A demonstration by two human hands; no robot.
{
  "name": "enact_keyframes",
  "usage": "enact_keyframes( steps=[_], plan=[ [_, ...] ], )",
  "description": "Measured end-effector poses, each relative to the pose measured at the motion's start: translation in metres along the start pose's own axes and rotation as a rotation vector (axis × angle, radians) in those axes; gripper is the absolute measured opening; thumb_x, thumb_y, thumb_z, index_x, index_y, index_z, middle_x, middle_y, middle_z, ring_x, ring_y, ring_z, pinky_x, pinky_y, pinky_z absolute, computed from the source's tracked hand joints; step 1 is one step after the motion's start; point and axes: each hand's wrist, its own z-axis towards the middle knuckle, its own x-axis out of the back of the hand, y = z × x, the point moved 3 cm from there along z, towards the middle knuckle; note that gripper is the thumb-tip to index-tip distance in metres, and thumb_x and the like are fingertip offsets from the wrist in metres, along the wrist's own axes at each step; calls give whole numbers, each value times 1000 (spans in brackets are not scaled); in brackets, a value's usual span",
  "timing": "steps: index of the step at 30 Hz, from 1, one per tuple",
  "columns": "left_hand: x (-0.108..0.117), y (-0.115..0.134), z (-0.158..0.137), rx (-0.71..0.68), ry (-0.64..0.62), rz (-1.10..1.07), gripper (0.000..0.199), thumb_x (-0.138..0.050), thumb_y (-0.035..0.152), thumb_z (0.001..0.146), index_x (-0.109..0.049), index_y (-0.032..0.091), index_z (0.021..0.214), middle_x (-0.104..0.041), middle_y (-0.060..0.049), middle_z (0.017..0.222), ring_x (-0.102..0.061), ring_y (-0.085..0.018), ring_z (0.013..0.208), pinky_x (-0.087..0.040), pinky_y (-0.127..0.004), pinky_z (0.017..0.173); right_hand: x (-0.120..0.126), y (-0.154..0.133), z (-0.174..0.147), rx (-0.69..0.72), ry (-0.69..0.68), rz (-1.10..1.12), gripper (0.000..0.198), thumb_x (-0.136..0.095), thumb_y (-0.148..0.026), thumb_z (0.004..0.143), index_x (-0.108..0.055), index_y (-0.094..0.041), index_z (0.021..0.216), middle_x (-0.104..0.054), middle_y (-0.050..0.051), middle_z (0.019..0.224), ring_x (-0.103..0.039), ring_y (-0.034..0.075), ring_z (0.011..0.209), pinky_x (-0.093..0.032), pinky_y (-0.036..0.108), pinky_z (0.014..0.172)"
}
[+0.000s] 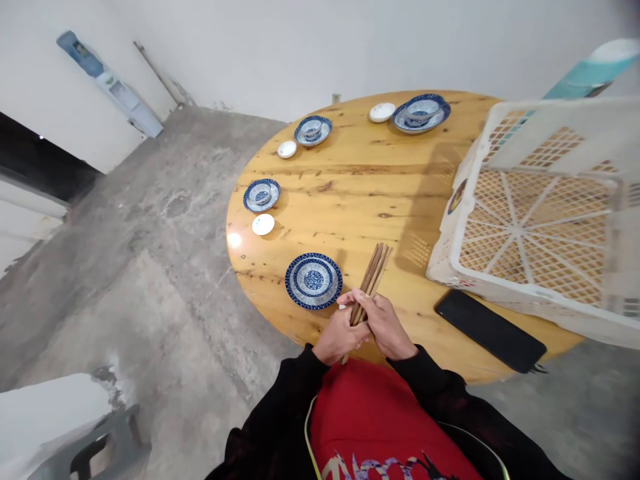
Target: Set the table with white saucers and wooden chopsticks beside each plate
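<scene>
A bundle of wooden chopsticks point(373, 272) slants up and away from me above the table's near edge. My left hand point(343, 335) is closed round its lower part. On the right side of the same bundle, my right hand point(384, 321) grips it with bent fingers. Just left of the hands sits a blue-and-white plate point(290, 293) with a matching bowl point(314, 279) on it. A small white piece, perhaps a dish's edge, shows beside my left fingers, mostly hidden.
A white plastic crate point(455, 257) stands on the round wooden table point(345, 200) at right, with a black phone point(490, 330) before it. More plates with bowls and small white dishes point(263, 225) line the far and left rim. A grey stool point(100, 443) stands lower left.
</scene>
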Motion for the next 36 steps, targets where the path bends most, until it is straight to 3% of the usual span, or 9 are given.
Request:
enact_keyframes(
  steps=[2,5,11,14,18,23,28,31,36],
  plan=[
    [-1,3,-6,47,-20,16,20,-63,35,80,-49,20,78,-53,3,60,-43,-10,45,-33,-23,44,3,-1,1,-21,-5,29,63,-68,-78,75,-71,-15,84,-64,5,62,-53,17,41,-36,27,33],
    [-3,5,-15,97,-26,27,22,-61,38,84,-47,21,85,-54,4,65,-42,-9,44,-33,-23,43,10,-6,5,39,37,53,62,-69,-76,76,-71,-14,78,-68,8,69,-59,18,52,-43,27,43],
    [0,14,-20,-30,88,200,17,-54,31,89,-46,21,78,-49,3,64,-44,-11,56,-36,-24,55,10,-13,13,183,0,-64,68,-59,-80,84,-72,-14,80,-70,10,77,-66,23,73,-53,32,68],
    [17,30,-17,-58,150,308,16,-53,27,87,-45,21,74,-49,3,62,-44,-12,57,-37,-25,58,11,-18,14,299,-37,-30,62,-60,-77,87,-70,-17,97,-74,11,95,-71,26,90,-57,36,84],
    [67,65,0,-131,296,500,12,-53,25,86,-49,21,75,-54,2,65,-51,-15,62,-38,-26,61,22,-15,9,365,13,-7,57,-58,-72,91,-63,-20,113,-74,11,104,-73,25,86,-59,38,80],
    [139,101,63,-128,458,885,17,-54,25,94,-51,22,78,-60,1,69,-57,-17,67,-38,-27,65,45,4,-13,399,197,-61,50,-58,-67,92,-62,-21,110,-75,11,95,-74,24,78,-60,37,75],
    [179,106,150,2,463,1192,9,-54,25,100,-59,20,95,-72,-7,89,-68,-23,90,-45,-30,80,51,31,-36,333,430,-187,47,-60,-64,89,-65,-22,110,-76,10,94,-74,26,79,-60,38,76],
    [191,98,198,26,403,1288,17,-54,30,102,-62,18,108,-74,-14,108,-69,-29,107,-47,-33,87,33,48,-43,263,571,-213,48,-62,-64,87,-65,-22,111,-77,10,94,-75,27,82,-61,38,78],
    [206,79,263,1,300,1278,27,-54,32,102,-62,16,121,-73,-17,118,-68,-31,115,-49,-35,91,-30,75,-45,131,741,-131,57,-61,-69,86,-62,-20,113,-77,11,97,-75,27,81,-63,36,76]
  ],
)
